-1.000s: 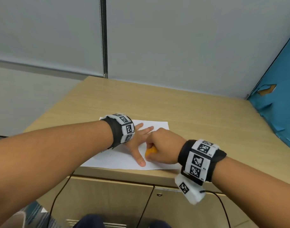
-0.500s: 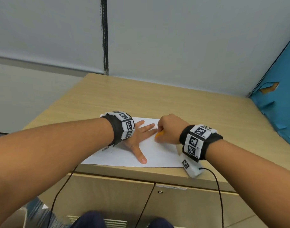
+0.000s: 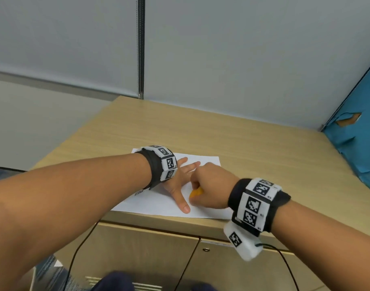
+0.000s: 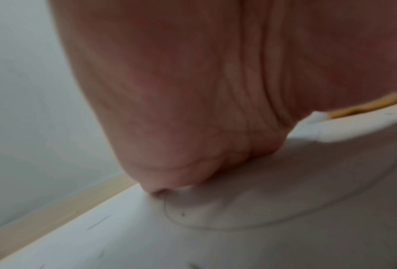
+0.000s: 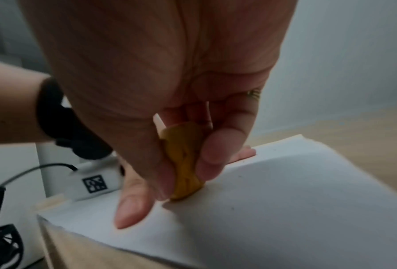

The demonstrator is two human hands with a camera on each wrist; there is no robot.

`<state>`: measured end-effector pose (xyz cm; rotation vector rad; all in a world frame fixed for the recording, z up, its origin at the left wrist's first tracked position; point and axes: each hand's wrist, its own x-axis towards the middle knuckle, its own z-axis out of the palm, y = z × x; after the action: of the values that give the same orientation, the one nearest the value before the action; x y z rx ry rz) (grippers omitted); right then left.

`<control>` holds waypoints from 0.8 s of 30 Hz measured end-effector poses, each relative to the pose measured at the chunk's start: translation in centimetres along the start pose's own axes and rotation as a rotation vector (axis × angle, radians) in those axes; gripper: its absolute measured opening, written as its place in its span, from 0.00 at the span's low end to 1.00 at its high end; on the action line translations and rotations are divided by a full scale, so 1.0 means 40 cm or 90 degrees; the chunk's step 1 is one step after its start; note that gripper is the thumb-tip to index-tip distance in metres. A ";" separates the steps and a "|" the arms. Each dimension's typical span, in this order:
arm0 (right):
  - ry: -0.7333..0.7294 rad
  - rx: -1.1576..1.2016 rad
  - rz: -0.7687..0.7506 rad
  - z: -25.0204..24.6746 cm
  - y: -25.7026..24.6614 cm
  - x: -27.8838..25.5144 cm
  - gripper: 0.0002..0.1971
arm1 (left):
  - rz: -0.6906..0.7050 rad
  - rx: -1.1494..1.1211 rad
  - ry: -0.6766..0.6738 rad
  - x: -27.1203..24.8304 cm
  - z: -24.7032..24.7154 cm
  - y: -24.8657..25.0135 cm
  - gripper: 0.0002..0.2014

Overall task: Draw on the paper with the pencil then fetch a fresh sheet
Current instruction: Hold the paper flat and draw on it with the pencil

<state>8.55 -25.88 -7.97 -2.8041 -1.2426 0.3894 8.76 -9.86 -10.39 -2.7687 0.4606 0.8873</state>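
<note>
Seen from the head view, lower centre of the frame: paper [image 3: 159,201] flat near the front edge of a wooden desk [image 3: 253,148]. Left hand [image 3: 180,181] spread wide and flat on the sheet, fingers straight, thumb pointing toward the bottom of the frame. Right hand [image 3: 211,189] just right of it, fingers curled around a short yellow pencil [image 3: 196,193], a stub of which shows below the knuckles. Both wrists wrapped in black bands [image 3: 257,203] with square black-and-white markers; a white module [image 3: 242,242] with a cable hanging under the right one, over the cabinet doors [image 3: 150,248].

From the right wrist view, centre frame: pencil [image 5: 184,163] pinched between thumb and fingers [image 5: 216,151], its lower end down on the paper [image 5: 285,191]; the tip itself hidden. Left hand's thumb [image 5: 133,205] flat on the sheet at lower left of the pencil.

From the left wrist view: palm [image 4: 193,91] filling the upper frame, heel pressed to the paper [image 4: 147,236], with a faint curved line [image 4: 285,218] drawn across the lower right. Blurred.

Grey wall [image 3: 243,59] across the top, blue panel [image 3: 360,133] at right edge.
</note>
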 end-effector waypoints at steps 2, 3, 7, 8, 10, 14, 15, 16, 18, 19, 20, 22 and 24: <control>0.002 -0.005 0.007 -0.005 0.012 -0.003 0.12 | 0.004 -0.007 0.004 -0.004 -0.003 0.003 0.63; 0.012 -0.023 0.017 -0.007 0.022 -0.003 0.12 | 0.004 -0.007 0.004 -0.005 -0.001 0.001 0.64; 0.001 -0.073 0.035 0.008 0.020 -0.015 0.14 | 0.002 -0.012 0.009 -0.003 -0.001 -0.008 0.66; -0.001 -0.056 0.041 0.008 0.017 -0.020 0.14 | -0.001 -0.010 0.009 -0.004 -0.003 -0.006 0.66; 0.004 -0.018 0.069 -0.004 0.025 -0.022 0.13 | -0.022 -0.021 0.018 -0.005 0.004 0.000 0.66; 0.022 -0.021 0.136 -0.031 0.072 -0.006 0.09 | -0.087 -0.063 0.057 -0.005 0.038 0.003 0.65; 0.024 -0.016 0.146 -0.035 0.082 0.000 0.09 | -0.097 -0.055 0.044 -0.015 0.038 0.001 0.66; 0.023 -0.012 0.153 -0.040 0.091 0.006 0.09 | -0.103 -0.041 0.026 -0.029 0.032 -0.001 0.66; 0.013 -0.002 0.168 -0.048 0.105 0.019 0.10 | -0.104 -0.005 0.003 -0.062 0.014 -0.006 0.64; 0.009 -0.003 0.169 -0.051 0.107 0.026 0.10 | -0.099 0.012 0.004 -0.076 0.005 -0.012 0.62; 0.011 -0.009 0.166 -0.052 0.106 0.031 0.11 | -0.088 0.024 0.012 -0.087 0.000 -0.018 0.61; 0.020 -0.018 0.154 -0.052 0.096 0.039 0.11 | -0.045 0.030 0.030 -0.089 -0.001 -0.029 0.63; 0.025 -0.026 0.146 -0.049 0.085 0.039 0.11 | 0.007 0.026 0.034 -0.073 0.003 -0.032 0.68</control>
<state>12.49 -26.91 -6.89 -2.9828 -0.9336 0.3199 6.91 -7.96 -8.66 -2.7611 0.4979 0.7984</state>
